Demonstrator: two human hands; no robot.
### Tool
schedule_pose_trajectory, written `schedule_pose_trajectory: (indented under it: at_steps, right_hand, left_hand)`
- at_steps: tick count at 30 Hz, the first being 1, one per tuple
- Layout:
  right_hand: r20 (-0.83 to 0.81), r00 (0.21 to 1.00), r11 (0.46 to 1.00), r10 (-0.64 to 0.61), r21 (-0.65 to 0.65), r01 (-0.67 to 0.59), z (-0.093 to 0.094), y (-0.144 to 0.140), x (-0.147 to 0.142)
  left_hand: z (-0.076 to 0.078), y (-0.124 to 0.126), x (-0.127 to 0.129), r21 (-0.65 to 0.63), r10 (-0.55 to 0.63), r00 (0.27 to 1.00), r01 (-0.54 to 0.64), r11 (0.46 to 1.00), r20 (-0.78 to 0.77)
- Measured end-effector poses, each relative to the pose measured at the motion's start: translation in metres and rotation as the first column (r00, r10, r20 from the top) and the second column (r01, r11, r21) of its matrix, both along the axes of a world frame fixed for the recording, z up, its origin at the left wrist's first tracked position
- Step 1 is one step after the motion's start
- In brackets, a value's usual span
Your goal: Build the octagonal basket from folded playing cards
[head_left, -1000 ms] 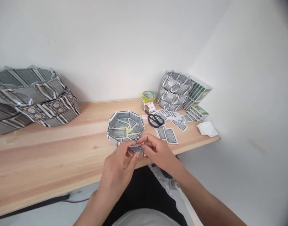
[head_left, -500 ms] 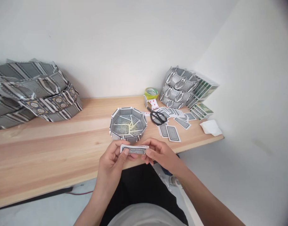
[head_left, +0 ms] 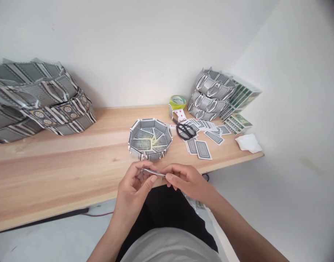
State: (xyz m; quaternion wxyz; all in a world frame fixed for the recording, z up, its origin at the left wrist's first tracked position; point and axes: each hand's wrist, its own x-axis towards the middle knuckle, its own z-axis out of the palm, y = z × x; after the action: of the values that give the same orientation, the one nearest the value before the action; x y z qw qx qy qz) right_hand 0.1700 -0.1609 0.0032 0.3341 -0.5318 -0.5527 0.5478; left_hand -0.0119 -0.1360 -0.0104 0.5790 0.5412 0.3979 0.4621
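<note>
Between your two hands, just over the near edge of the light wooden tabletop (head_left: 74, 174), you are holding a folded grey-backed playing card (head_left: 153, 172) flat and edge-on. Your left hand (head_left: 134, 187) is pinching its left end with thumb and fingertips closed on it, and your right hand (head_left: 184, 179) is pinching the right end the same way. You are keeping the strip level; to crease it well, I judge you should be pressing the fold firmly along its whole length, sliding the fingertips outward while the opposite pinch is anchoring it, so the layers are not slipping apart.

Just beyond your fingers, the octagonal bowl woven from grey-backed playing cards (head_left: 150, 138) is sitting upright on the wood, not touching the strip. Farther off to the right of your right fingers, loose grey-backed cards (head_left: 203, 149) are lying face down, with black-handled scissors (head_left: 185, 131) beside them and a yellow-green tape roll (head_left: 177, 100) behind. Past those, a stack of finished card bowls (head_left: 210, 95) is standing against the wall, and a larger pile of card bowls (head_left: 38, 98) is lying far to the left of your left fingers.
</note>
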Motion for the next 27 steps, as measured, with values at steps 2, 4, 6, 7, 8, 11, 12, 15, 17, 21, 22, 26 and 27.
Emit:
schedule_pose_trajectory:
  at_steps: [2, 4, 6, 7, 8, 11, 12, 15, 17, 21, 22, 26, 27]
  right_hand:
    - [-0.043, 0.999, 1.0, 0.021, -0.008, -0.021, 0.0, -0.001, 0.0]
    - [-0.082, 0.996, 1.0, 0.03, -0.002, -0.03, -0.001, -0.002, -0.001]
    - [-0.091, 0.995, 0.999, 0.037, 0.01, -0.036, -0.003, -0.003, -0.002]
    - [-0.091, 0.995, 0.999, 0.038, 0.01, -0.037, -0.004, -0.003, -0.002]
    - [-0.094, 0.995, 0.999, 0.036, 0.005, -0.036, -0.006, -0.003, -0.002]
    - [-0.145, 0.988, 0.997, 0.045, -0.053, -0.053, -0.008, -0.003, -0.001]
    - [-0.169, 0.984, 0.995, 0.053, -0.075, -0.067, -0.009, -0.003, -0.001]
    - [-0.233, 0.969, 0.987, 0.084, -0.114, -0.113, -0.008, -0.002, 0.001]
    - [-0.276, 0.958, 0.984, 0.084, -0.131, -0.124, -0.008, -0.002, 0.001]
    - [-0.514, 0.855, 0.956, 0.07, -0.209, -0.205, -0.014, -0.004, 0.001]
    - [-0.59, 0.806, 0.944, 0.055, -0.232, -0.235, -0.017, -0.005, 0.001]
    - [-0.75, 0.66, 0.898, -0.043, -0.318, -0.303, -0.034, -0.009, -0.001]
    - [-0.759, 0.648, 0.892, -0.061, -0.333, -0.306, -0.037, -0.01, -0.002]
  left_hand:
    - [-0.003, 0.0, -0.002, 0.021, -0.004, 1.0, 0.004, 1.0, -0.011]
    - [-0.004, -0.001, -0.003, 0.03, -0.007, 0.999, 0.008, 1.0, -0.034]
    - [-0.004, -0.001, -0.004, 0.025, -0.038, 0.998, 0.04, 0.999, -0.056]
    - [-0.004, -0.002, -0.004, 0.02, -0.053, 0.996, 0.055, 0.998, -0.065]
    - [-0.004, -0.002, -0.005, 0.013, -0.068, 0.995, 0.069, 0.998, -0.072]
    - [-0.005, -0.003, -0.005, -0.009, -0.089, 0.994, 0.089, 0.996, -0.06]
    - [-0.005, -0.003, -0.005, -0.012, -0.096, 0.995, 0.095, 0.995, -0.041]
    - [-0.006, -0.003, -0.005, -0.01, -0.094, 0.995, 0.095, 0.995, 0.011]
    - [-0.006, -0.003, -0.005, -0.019, -0.084, 0.996, 0.084, 0.996, 0.011]
    - [-0.004, -0.003, -0.006, -0.115, -0.101, 0.994, 0.104, 0.988, 0.028]
    - [-0.004, -0.004, -0.006, -0.14, -0.109, 0.993, 0.114, 0.984, 0.046]
    - [-0.003, -0.004, -0.007, -0.212, -0.132, 0.985, 0.153, 0.965, 0.114]
    - [-0.003, -0.004, -0.007, -0.221, -0.13, 0.983, 0.155, 0.963, 0.127]
